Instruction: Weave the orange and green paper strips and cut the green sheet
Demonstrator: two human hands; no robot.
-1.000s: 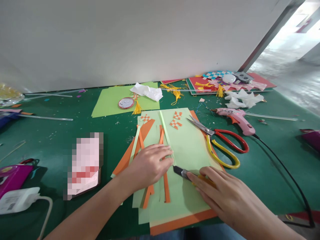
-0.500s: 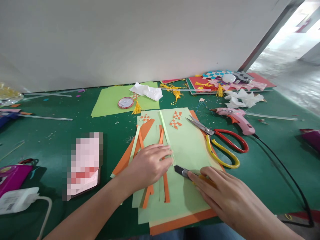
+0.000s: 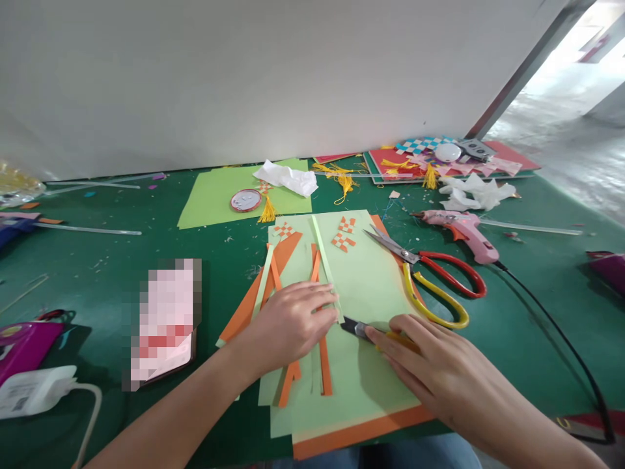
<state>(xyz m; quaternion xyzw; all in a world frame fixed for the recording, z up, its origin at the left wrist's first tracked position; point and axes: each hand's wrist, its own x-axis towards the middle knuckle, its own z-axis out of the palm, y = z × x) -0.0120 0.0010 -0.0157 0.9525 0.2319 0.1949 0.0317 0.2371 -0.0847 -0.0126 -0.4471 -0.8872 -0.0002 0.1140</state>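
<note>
My left hand (image 3: 305, 319) presses down on a pale green strip (image 3: 322, 251) over the light green sheets (image 3: 361, 286), its fingers together. In my right hand (image 3: 420, 352) is a yellow utility knife (image 3: 356, 327), its dark blade tip beside the strip's lower end, close to my left fingertips. Orange strips (image 3: 325, 365) lie under and around my left hand. Small orange-and-green woven pieces (image 3: 344, 242) rest on the upper part of the sheets. Orange paper (image 3: 361, 431) shows beneath the green sheets.
Scissors (image 3: 410, 256) with red and yellow handles lie right of the papers, near a pink glue gun (image 3: 459, 228). A phone (image 3: 166, 326) and a white charger (image 3: 39, 391) are at left. Farther back are a round tin (image 3: 245, 200), tissues (image 3: 288, 178) and yellow tassels (image 3: 344, 185).
My right hand and the knife have shifted slightly, the knife lying at a flatter angle. My left hand stays in place on the strip.
</note>
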